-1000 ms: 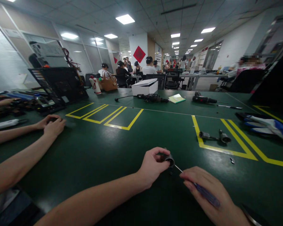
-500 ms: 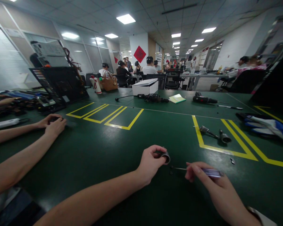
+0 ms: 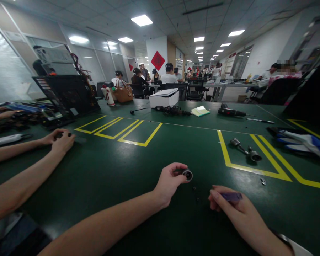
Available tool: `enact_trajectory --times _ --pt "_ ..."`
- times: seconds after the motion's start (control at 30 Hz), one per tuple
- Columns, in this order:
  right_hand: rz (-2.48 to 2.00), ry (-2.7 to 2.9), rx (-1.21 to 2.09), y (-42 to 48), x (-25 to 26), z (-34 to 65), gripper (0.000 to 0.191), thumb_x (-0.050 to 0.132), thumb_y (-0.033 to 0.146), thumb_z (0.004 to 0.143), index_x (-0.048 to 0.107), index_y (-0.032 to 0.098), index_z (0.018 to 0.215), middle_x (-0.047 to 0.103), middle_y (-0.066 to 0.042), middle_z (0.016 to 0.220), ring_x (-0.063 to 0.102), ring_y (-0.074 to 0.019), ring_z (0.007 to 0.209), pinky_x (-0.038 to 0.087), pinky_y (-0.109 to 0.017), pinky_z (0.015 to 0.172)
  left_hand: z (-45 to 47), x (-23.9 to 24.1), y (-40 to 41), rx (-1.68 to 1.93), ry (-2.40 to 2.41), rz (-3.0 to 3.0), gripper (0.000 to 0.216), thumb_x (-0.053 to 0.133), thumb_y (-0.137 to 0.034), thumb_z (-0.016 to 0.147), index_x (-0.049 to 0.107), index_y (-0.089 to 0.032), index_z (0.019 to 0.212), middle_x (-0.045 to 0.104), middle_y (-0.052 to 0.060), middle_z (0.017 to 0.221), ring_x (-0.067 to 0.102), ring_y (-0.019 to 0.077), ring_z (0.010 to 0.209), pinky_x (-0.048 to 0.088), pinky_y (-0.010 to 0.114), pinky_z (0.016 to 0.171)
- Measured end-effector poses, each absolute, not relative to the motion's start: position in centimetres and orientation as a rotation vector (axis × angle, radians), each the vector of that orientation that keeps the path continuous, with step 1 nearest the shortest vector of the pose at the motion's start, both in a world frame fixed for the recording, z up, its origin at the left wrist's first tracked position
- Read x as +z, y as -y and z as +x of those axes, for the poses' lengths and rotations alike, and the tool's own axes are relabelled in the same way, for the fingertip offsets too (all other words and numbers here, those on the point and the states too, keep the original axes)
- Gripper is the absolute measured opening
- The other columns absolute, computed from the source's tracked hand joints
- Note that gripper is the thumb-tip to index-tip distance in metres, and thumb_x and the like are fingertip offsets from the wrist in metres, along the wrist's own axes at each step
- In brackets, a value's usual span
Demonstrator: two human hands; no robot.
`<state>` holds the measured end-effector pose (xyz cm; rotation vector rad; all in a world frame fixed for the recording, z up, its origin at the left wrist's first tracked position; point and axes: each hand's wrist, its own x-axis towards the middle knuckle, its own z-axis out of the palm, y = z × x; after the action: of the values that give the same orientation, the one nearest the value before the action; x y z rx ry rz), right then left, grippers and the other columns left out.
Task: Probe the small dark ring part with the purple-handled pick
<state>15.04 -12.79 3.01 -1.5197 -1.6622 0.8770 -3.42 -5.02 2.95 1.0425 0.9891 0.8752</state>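
My left hand (image 3: 172, 185) is closed on a hollow, round metal part (image 3: 187, 175), its open end facing right and toward me. In my right hand (image 3: 233, 204) is a screwdriver with a translucent purple handle (image 3: 231, 196); its shaft can hardly be made out now. Two tiny dark pieces, one (image 3: 194, 187) nearer the metal part and another (image 3: 197, 200) closer to me, lie on the green table between my hands. Beyond my right hand is a small shiny metal piece (image 3: 263, 181).
Metal parts (image 3: 254, 155) lie inside a yellow-taped area at right, near blue-and-white gloves (image 3: 304, 142). Farther back are a power drill (image 3: 231, 112), a sticky-note pad (image 3: 201, 111), a black cabled tool (image 3: 173, 110) and a white box (image 3: 164, 97). A co-worker's hands (image 3: 62, 140) work at left.
My left hand has turned the metal part so its opening shows more. The screwdriver has swung, its shaft no longer pointing at the tiny pieces, one of which has shifted slightly toward me.
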Motion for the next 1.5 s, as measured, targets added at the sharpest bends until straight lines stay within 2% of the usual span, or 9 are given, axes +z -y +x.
enact_trajectory --times 0.13,0.23,0.33,0.47,0.57,0.87,1.33,1.4,1.5 --pt "-1.405 1.83 0.65 13.3 2.2 15.3 0.031 0.047 0.037 0.09 0.061 0.022 0.067 0.066 -0.001 0.065 0.066 -0.0192 0.076 0.044 -0.043 0.096 -3.3 3.3 5.1 0.876 -1.006 1.035 0.035 0.063 0.004 0.069 0.066 -0.015 0.098 0.068 0.006 0.1 0.063 0.0177 0.095 0.05 0.033 0.088" --pt "-1.215 1.955 0.543 13.7 2.1 15.0 0.016 0.049 0.027 0.09 0.062 0.023 0.081 0.068 0.0 0.075 0.067 -0.0171 0.075 0.039 -0.048 0.103 -3.1 3.5 5.2 0.902 -1.009 1.016 0.036 0.065 0.005 0.067 0.067 -0.014 0.097 0.07 0.007 0.095 0.064 0.0184 0.092 0.05 0.034 0.087" --pt "-1.104 1.988 0.392 14.1 2.5 15.0 0.014 0.051 0.019 0.088 0.063 0.024 0.093 0.07 -0.001 0.081 0.068 -0.0178 0.078 0.042 -0.047 0.102 -3.1 3.4 5.3 0.903 -1.005 1.002 0.037 0.066 0.003 0.066 0.067 -0.014 0.099 0.07 0.008 0.096 0.065 0.0194 0.09 0.051 0.036 0.087" --pt "-0.981 1.988 0.172 14.4 2.6 15.2 0.029 0.056 0.015 0.083 0.06 0.025 0.11 0.072 -0.003 0.093 0.068 -0.022 0.094 0.049 -0.045 0.097 -3.0 3.3 5.6 0.882 -0.964 1.032 0.037 0.065 0.002 0.067 0.067 -0.014 0.1 0.071 0.008 0.095 0.066 0.0193 0.089 0.051 0.036 0.086" --pt "-0.99 2.026 0.136 14.4 2.3 15.3 0.036 0.059 0.014 0.082 0.057 0.026 0.116 0.072 -0.003 0.1 0.065 -0.0231 0.103 0.049 -0.044 0.097 -2.9 3.1 6.0 0.877 -0.929 1.08 0.034 0.066 0.001 0.066 0.068 -0.014 0.097 0.071 0.008 0.092 0.066 0.019 0.087 0.051 0.036 0.084" --pt "-1.041 2.015 0.12 14.0 2.4 15.1 0.033 0.06 0.018 0.082 0.059 0.026 0.114 0.072 -0.004 0.103 0.066 -0.0241 0.101 0.053 -0.043 0.093 -2.9 2.5 6.4 0.869 -0.849 1.197 0.025 0.065 -0.005 0.069 0.069 -0.013 0.092 0.068 0.007 0.097 0.065 0.0174 0.085 0.054 0.03 0.075" --pt "-0.958 2.081 0.065 14.2 3.4 14.6 0.038 0.06 0.013 0.08 0.059 0.026 0.116 0.074 -0.003 0.093 0.07 -0.022 0.091 0.053 -0.039 0.092 -2.7 2.2 6.3 0.873 -0.89 1.224 0.018 0.067 -0.015 0.071 0.07 -0.012 0.088 0.069 0.006 0.083 0.066 0.0161 0.073 0.055 0.028 0.065" --pt "-0.955 2.047 0.096 14.3 3.4 14.7 0.034 0.06 0.014 0.08 0.061 0.025 0.113 0.074 -0.003 0.093 0.069 -0.0214 0.092 0.052 -0.038 0.092 -2.8 2.1 6.2 0.873 -0.88 1.234 0.018 0.066 -0.015 0.072 0.069 -0.012 0.089 0.069 0.006 0.083 0.065 0.0159 0.073 0.055 0.028 0.065" --pt "-1.091 1.826 0.291 14.2 3.3 15.0 0.016 0.056 0.023 0.085 0.068 0.024 0.096 0.074 -0.004 0.089 0.069 -0.0219 0.091 0.054 -0.037 0.088 -3.0 2.2 5.7 0.879 -0.907 1.25 0.019 0.063 -0.013 0.075 0.069 -0.013 0.093 0.069 0.006 0.088 0.065 0.017 0.079 0.055 0.032 0.072"
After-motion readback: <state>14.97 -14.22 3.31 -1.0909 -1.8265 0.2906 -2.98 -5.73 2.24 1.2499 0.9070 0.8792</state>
